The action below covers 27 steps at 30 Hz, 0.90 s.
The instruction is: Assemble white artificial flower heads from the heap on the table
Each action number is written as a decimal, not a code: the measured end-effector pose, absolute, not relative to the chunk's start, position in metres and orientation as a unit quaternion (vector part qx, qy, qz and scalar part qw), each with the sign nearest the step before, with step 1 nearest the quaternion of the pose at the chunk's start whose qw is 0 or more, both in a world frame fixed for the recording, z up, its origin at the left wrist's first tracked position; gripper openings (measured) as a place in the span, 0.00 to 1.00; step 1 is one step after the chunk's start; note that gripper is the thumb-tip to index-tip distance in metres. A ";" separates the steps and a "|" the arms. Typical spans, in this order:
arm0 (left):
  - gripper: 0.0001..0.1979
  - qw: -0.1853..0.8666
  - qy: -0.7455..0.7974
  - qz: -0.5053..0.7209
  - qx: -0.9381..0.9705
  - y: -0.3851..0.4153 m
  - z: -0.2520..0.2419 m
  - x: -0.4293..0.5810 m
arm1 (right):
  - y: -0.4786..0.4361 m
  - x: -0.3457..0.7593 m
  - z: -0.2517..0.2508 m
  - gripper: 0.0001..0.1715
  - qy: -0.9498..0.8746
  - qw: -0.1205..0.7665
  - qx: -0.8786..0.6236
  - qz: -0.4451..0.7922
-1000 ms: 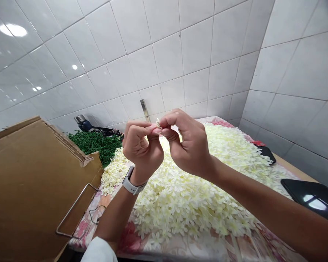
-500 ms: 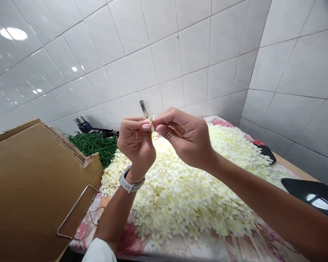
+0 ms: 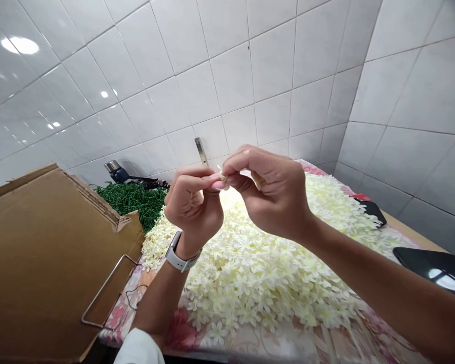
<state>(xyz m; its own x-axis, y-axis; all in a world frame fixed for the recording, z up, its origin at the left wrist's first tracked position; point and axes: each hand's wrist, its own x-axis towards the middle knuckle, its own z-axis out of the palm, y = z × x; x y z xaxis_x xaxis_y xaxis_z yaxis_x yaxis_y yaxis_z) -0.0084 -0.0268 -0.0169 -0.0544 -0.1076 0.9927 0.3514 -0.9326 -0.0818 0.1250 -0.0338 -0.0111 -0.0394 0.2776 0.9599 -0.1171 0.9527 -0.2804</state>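
My left hand point(image 3: 193, 212) and my right hand point(image 3: 269, 194) are raised close together above a large heap of cream-white fabric flowers point(image 3: 258, 273). A small cream flower point(image 3: 223, 176) is pinched between the fingertips of both hands, and the fingers hide most of it. Neither hand touches the heap. A white-strapped smartwatch point(image 3: 179, 254) sits on my left wrist.
The heap rests on a pink floral cloth point(image 3: 182, 333). To the left are a brown cardboard sheet point(image 3: 49, 263) with a wire handle point(image 3: 106, 293) and a pile of green strands point(image 3: 134, 205). Black devices point(image 3: 436, 268) lie right, below white tiled walls point(image 3: 231, 81).
Both hands have moved slightly right and closer together, and the flower has moved right with them. It stays pinched between the fingertips, now more hidden.
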 end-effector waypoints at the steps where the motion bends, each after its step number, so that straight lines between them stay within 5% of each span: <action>1: 0.05 0.161 -0.091 -0.721 -0.668 -0.027 -0.016 -0.008 | -0.034 0.125 -0.011 0.13 -0.708 0.691 -0.062 0.130; 17: 0.05 0.046 -0.090 -0.743 -0.661 -0.030 -0.011 -0.009 | -0.023 0.139 -0.002 0.10 -0.729 0.625 -0.042 0.276; 27: 0.05 0.022 -0.151 -0.712 -0.685 -0.026 -0.012 -0.014 | -0.025 0.142 -0.001 0.05 -0.730 0.663 -0.087 0.142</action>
